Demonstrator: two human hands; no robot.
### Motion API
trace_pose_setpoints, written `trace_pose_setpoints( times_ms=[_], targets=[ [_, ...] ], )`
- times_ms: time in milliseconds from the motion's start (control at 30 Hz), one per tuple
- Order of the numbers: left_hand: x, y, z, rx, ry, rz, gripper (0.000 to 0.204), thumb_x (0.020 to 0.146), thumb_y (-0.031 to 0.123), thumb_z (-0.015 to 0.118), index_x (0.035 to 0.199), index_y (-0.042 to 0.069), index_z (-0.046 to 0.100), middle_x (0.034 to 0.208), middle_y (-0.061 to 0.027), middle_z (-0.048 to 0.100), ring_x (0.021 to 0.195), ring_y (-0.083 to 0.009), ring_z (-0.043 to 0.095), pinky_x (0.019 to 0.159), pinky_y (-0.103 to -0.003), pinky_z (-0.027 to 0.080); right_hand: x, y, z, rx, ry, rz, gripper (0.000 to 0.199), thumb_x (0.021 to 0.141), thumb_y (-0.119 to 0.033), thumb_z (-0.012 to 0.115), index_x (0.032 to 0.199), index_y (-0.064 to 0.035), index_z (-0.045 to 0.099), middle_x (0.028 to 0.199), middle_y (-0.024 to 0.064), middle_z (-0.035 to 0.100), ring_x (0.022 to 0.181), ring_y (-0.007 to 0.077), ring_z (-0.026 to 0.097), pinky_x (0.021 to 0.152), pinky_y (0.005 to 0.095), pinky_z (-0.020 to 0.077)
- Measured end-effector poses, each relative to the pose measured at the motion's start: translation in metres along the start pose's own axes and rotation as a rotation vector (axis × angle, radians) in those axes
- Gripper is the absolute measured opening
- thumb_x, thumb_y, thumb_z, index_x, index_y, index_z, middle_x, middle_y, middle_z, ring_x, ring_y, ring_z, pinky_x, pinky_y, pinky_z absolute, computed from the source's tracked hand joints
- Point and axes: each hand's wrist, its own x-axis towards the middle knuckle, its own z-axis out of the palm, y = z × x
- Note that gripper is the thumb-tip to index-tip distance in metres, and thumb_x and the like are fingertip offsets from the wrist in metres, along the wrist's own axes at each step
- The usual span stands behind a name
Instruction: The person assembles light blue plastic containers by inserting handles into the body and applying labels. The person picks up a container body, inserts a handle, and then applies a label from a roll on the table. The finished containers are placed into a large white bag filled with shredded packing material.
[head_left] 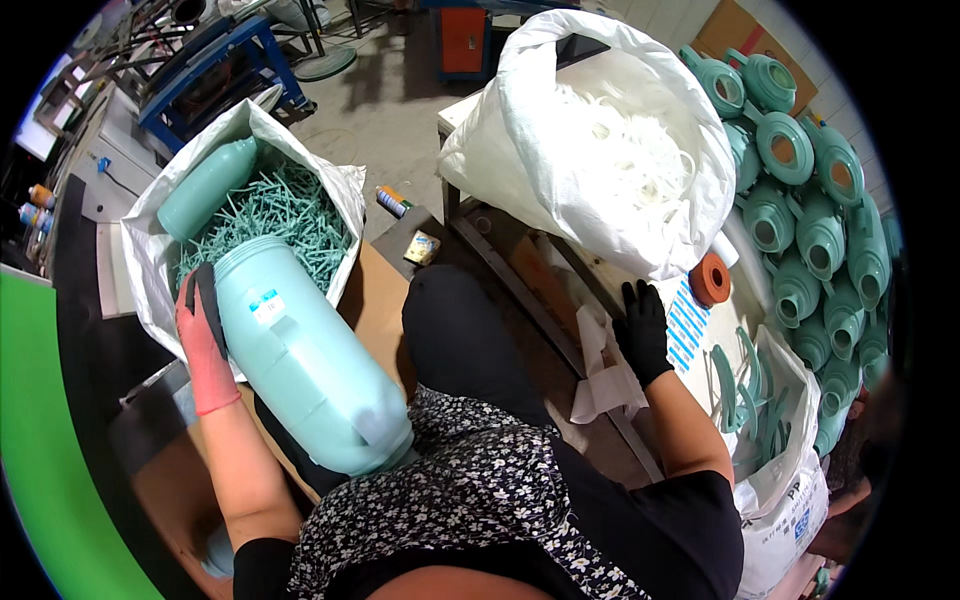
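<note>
A large pale-green plastic bottle [310,350] lies slanted across my lap, its wide mouth toward the far left. A small blue-and-white label sits on its side near that mouth. My left hand [205,325], in a pink glove with dark fingers, holds the bottle by its left side near the mouth. At the bench edge on the right, my right hand [645,328] in a black glove has its fingers stretched out and slightly apart. It is beside a sheet of blue stickers [688,322]. Creased pale paper [605,375] hangs just below that hand.
A white sack [255,120] at left holds green plastic strips and another bottle [208,188]. A bigger sack [520,130] of white rings stands on the bench near an orange-brown tape roll [710,279]. Green bottles [820,240] are stacked at right, above a sack of green handles [765,425].
</note>
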Motion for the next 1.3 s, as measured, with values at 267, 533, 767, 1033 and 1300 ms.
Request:
trace_pose_setpoints(
  times_ms=[267, 533, 767, 1033, 1300],
  targets=[
    [-0.009, 0.021, -0.003, 0.008, -0.029, -0.042, 0.030, 0.095, 0.025, 0.054, 0.106, -0.001, 0.063, 0.094, -0.0061, 0.063, 0.087, -0.0141, 0.055, 0.080, -0.027, 0.043, 0.002, -0.002, -0.001, 0.017, -0.001, -0.012, 0.067, 0.074, -0.018, 0.069, 0.135, -0.0058, 0.044, 0.136, 0.0245, 0.041, 0.125, 0.0417, 0.037, 0.105, 0.0477, 0.0325],
    [0.007, -0.010, -0.017, 0.048, -0.052, 0.053, 0.030, 0.097, 0.020, 0.049, 0.112, -0.003, 0.061, 0.106, -0.0083, 0.062, 0.096, -0.0166, 0.056, 0.089, -0.027, 0.042, 0.009, -0.010, 0.000, 0.056, 0.093, -0.004, 0.060, 0.071, -0.018, 0.072, 0.125, -0.0005, 0.052, 0.125, 0.0254, 0.049, 0.117, 0.0408, 0.045, 0.099, 0.0473, 0.0385],
    [0.020, -0.048, -0.019, 0.015, -0.083, -0.001, 0.038, 0.098, 0.023, 0.046, 0.123, -0.004, 0.054, 0.119, -0.0132, 0.060, 0.107, -0.0214, 0.055, 0.096, -0.031, 0.041, 0.007, -0.001, 0.021, 0.027, 0.111, 0.046, 0.055, 0.071, -0.018, 0.068, 0.121, -0.0002, 0.055, 0.125, 0.0258, 0.050, 0.120, 0.0400, 0.043, 0.102, 0.0477, 0.0345],
    [0.017, -0.038, -0.014, -0.003, -0.090, -0.022, 0.041, 0.097, 0.028, 0.048, 0.123, -0.003, 0.054, 0.120, -0.0132, 0.059, 0.106, -0.0214, 0.056, 0.095, -0.031, 0.042, 0.015, -0.034, -0.006, 0.024, 0.124, 0.021, 0.052, 0.074, -0.018, 0.065, 0.123, -0.0032, 0.053, 0.127, 0.0198, 0.051, 0.121, 0.0369, 0.043, 0.103, 0.0458, 0.0333],
    [0.010, -0.024, -0.015, -0.044, -0.082, -0.058, 0.031, 0.097, 0.020, 0.048, 0.116, -0.002, 0.059, 0.111, -0.0085, 0.062, 0.101, -0.0161, 0.056, 0.091, -0.027, 0.043, 0.042, -0.085, 0.010, 0.161, 0.017, -0.183, 0.050, 0.074, -0.016, 0.067, 0.122, -0.0076, 0.054, 0.128, 0.0186, 0.050, 0.119, 0.0380, 0.045, 0.101, 0.0473, 0.0369]
  ],
)
